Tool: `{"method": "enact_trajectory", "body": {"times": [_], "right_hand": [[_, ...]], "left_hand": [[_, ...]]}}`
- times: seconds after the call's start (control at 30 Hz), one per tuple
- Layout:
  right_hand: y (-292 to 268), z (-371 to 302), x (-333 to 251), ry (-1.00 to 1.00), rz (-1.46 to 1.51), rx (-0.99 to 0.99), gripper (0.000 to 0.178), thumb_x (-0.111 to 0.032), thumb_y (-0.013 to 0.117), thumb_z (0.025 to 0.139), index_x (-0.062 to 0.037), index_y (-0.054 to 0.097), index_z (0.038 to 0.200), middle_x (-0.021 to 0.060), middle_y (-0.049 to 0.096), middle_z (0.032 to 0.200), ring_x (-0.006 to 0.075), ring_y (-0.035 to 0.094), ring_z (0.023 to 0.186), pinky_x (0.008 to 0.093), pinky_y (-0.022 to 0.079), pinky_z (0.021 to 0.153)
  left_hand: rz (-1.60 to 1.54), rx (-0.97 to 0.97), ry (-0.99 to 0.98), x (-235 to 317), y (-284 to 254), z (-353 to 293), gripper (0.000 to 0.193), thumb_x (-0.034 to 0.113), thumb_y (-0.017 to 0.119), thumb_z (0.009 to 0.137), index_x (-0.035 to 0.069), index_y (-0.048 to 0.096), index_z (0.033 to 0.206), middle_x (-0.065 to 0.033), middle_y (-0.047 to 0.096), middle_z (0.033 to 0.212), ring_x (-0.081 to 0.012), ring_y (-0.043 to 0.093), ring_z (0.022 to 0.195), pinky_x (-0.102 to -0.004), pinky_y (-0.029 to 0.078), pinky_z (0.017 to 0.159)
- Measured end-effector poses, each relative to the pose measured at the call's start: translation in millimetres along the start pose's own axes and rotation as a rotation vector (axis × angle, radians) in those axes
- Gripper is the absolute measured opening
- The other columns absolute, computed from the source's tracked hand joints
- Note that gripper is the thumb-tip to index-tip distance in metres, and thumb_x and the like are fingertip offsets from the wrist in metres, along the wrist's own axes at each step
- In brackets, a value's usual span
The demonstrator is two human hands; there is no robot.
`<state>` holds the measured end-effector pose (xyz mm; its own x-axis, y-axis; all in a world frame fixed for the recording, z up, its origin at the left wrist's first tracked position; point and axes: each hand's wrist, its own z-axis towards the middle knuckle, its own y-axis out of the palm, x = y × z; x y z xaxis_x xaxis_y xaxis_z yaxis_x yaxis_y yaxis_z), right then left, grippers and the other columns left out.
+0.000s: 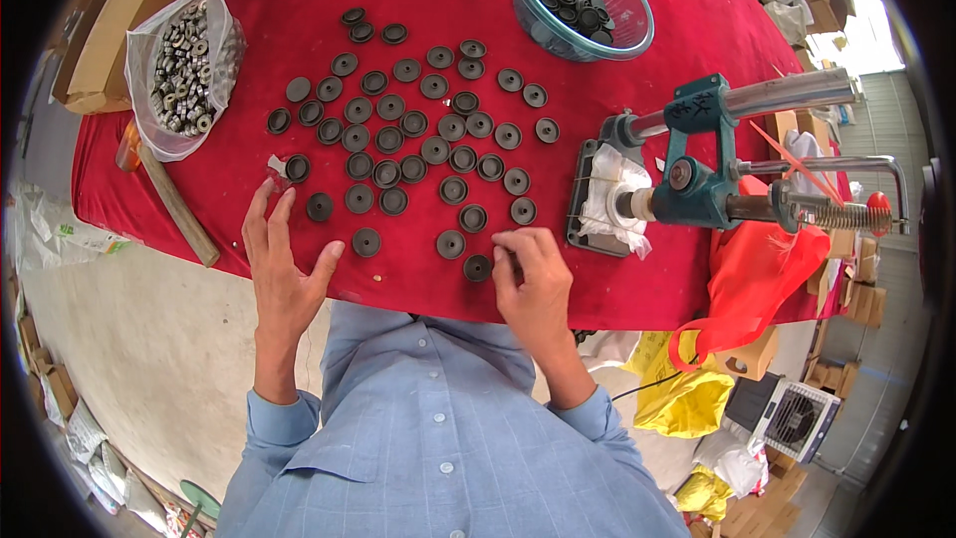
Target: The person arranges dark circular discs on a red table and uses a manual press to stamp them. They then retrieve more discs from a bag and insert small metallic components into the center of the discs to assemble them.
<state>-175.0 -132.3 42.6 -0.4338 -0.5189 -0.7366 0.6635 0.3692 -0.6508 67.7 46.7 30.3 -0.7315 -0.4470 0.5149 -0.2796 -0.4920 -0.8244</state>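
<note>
Several round black caps (387, 139) with raised rims lie scattered over the red tablecloth (617, 289). My left hand (283, 257) is open, thumb and fingers apart, with its fingertips just short of a black cap (297, 168) that has a small whitish scrap (277, 165) at its side. My right hand (536, 279) is closed near the table's front edge, the fingers curled toward the thumb. What it holds, if anything, is hidden. Just left of it rests another black cap (477, 268).
A clear plastic bag (219, 90) of small metal parts stands at left, beside a wooden handle (179, 204) and a cardboard box (95, 70). A translucent basin (538, 30) holds more black caps. At right is a green hand press (687, 154), with a red bag (762, 269) nearby.
</note>
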Motion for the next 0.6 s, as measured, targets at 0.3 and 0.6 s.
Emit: {"method": "enact_trajectory", "body": {"times": [0.3,0.6], "right_hand": [[14.7,102.2,11.6,-0.322,-0.399,-0.033,0.043,-0.009,0.07,0.093,-0.003,0.061,0.135,0.0157,0.059,0.137,0.0348,0.059,0.124,0.05,0.048,0.099],[30.9,138.3,24.0,-0.282,-0.391,-0.082,0.043,-0.008,0.069,0.093,-0.0038,0.062,0.136,0.0149,0.061,0.131,0.0357,0.061,0.117,0.0518,0.049,0.097]], "left_hand": [[-0.031,-0.011,-0.016,-2.6,6.6,3.7,0.08,0.036,0.079,0.092,0.006,0.044,0.157,-0.0191,0.034,0.166,-0.0401,0.033,0.153,-0.0537,0.032,0.124],[-0.063,0.034,-0.056,-18.7,5.4,-2.3,0.078,0.029,0.08,0.09,0.004,0.045,0.155,-0.0213,0.036,0.164,-0.042,0.035,0.151,-0.0548,0.033,0.122]]}}
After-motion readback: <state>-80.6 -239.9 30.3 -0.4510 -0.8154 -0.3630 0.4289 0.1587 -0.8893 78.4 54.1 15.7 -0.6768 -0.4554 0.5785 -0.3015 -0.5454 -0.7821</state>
